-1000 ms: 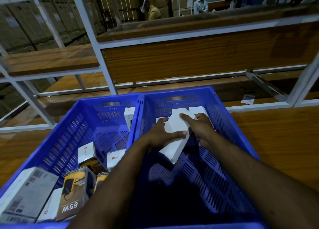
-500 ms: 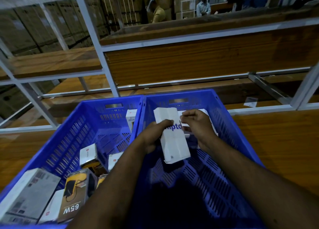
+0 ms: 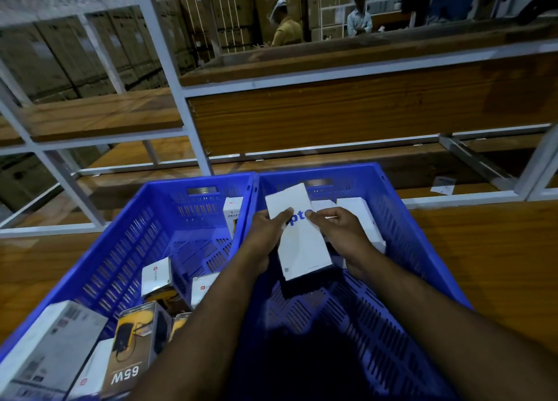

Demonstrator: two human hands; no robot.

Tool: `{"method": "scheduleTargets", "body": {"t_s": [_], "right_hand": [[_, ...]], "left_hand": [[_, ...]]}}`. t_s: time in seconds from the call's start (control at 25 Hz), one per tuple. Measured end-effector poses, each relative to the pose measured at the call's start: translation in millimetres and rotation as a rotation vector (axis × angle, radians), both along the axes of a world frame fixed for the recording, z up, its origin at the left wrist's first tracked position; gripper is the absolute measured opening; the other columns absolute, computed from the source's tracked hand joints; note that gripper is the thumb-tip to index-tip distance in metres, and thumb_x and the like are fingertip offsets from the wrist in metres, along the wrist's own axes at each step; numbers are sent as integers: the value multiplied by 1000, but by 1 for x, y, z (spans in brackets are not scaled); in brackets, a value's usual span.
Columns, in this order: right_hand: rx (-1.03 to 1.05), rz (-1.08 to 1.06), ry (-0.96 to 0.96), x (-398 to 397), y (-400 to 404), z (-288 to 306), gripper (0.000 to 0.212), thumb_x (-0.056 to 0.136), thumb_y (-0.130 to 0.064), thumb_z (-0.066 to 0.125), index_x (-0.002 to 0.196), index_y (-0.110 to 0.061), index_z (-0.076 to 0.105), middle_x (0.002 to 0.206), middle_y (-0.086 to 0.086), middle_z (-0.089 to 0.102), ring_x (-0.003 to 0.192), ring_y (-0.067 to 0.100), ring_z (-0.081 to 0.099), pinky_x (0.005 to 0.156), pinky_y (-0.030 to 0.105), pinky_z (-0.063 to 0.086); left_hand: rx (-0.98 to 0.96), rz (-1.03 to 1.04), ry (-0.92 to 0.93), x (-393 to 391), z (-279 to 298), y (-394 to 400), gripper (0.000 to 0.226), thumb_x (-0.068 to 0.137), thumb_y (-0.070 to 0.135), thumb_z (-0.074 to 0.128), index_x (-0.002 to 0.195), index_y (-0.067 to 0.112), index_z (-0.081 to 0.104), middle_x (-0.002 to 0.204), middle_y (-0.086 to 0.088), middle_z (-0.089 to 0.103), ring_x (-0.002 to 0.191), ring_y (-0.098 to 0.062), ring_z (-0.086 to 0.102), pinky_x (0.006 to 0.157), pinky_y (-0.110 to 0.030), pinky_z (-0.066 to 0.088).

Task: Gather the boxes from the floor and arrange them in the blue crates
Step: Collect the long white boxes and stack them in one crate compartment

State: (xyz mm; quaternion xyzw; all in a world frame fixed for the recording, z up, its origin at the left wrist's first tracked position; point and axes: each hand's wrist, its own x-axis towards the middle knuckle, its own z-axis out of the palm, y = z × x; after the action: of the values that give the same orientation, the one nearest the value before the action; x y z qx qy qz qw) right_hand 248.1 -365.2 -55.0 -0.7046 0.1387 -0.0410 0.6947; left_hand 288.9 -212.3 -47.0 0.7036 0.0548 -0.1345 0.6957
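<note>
I hold the long white box (image 3: 302, 237) with blue lettering above the right blue crate (image 3: 401, 219), at centre frame. It has come up from lying low and slanted a second ago to nearly flat, face up. My left hand (image 3: 265, 237) grips its left edge, thumb curled on top; my right hand (image 3: 338, 228) pinches the right edge. More white boxes (image 3: 356, 210) lie behind it. I judge it ready to set down beside them. The left blue crate (image 3: 151, 234) holds mixed charger boxes (image 3: 136, 349).
</note>
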Motion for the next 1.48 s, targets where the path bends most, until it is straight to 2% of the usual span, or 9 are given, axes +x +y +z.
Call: {"method": "scheduleTargets", "body": {"t_s": [0.12,0.2,0.4,0.64,0.8,1.0,1.2,1.4,1.48], "right_hand": [[-116,-122,-65,0,2,1,43,80,-44,79,106,-17,59,95,-2,67,85,15,66,73,31,54],[-127,-82,-139,0,5,0,34,86,-40,74,107,-15,62,98,-2,66,89,15,65,74,24,52],[-133,88,-291,-3,8,5,20,97,-12,56,100,-16,75,107,-8,72,103,13,67,90,31,56],[-97,-56,-360,-3,0,11,18,94,-5,61,94,-22,69,102,-6,71,100,7,65,81,18,53],[258,-129,-208,1,-7,13,9,98,-13,57,100,-7,64,104,12,71,92,26,70,74,33,60],[276,-16,-125,-6,0,18,21,99,-23,57,108,-4,60,103,9,71,77,19,70,55,24,55],[139,217,124,-15,6,19,40,90,-50,65,108,-16,54,109,9,67,91,23,69,69,37,61],[207,396,280,-20,7,13,46,88,-36,73,123,-15,50,118,10,63,101,24,68,77,44,62],[243,409,294,-12,9,0,61,84,-28,78,133,-13,45,124,11,64,106,26,69,77,42,62]], "left_hand": [[191,58,-55,-1,-4,-8,37,96,27,66,117,7,44,106,-13,67,69,-15,64,54,-28,52],[238,6,-67,-1,-5,-10,23,102,31,54,108,9,49,102,-16,63,74,-20,61,64,-34,54],[-160,-129,158,-9,14,0,64,95,71,31,127,24,61,112,-15,73,95,-31,71,81,-41,57],[-276,-77,231,-12,21,4,28,100,40,54,114,18,61,102,-15,73,89,-32,68,81,-42,54],[-348,-46,301,-11,21,9,30,100,43,51,113,19,64,82,-11,75,62,-25,72,58,-31,58],[-327,-16,315,-13,21,6,32,103,36,48,120,12,61,75,-12,74,57,-23,70,54,-29,57],[-137,39,282,-9,13,0,43,109,34,31,141,9,45,108,-17,66,88,-30,64,71,-38,51],[116,-17,288,-14,11,-5,28,107,30,36,123,13,52,83,-8,61,66,-21,57,41,-21,42],[154,-20,294,-10,5,-3,29,106,30,39,126,13,52,87,-9,63,68,-23,59,45,-23,43]]}}
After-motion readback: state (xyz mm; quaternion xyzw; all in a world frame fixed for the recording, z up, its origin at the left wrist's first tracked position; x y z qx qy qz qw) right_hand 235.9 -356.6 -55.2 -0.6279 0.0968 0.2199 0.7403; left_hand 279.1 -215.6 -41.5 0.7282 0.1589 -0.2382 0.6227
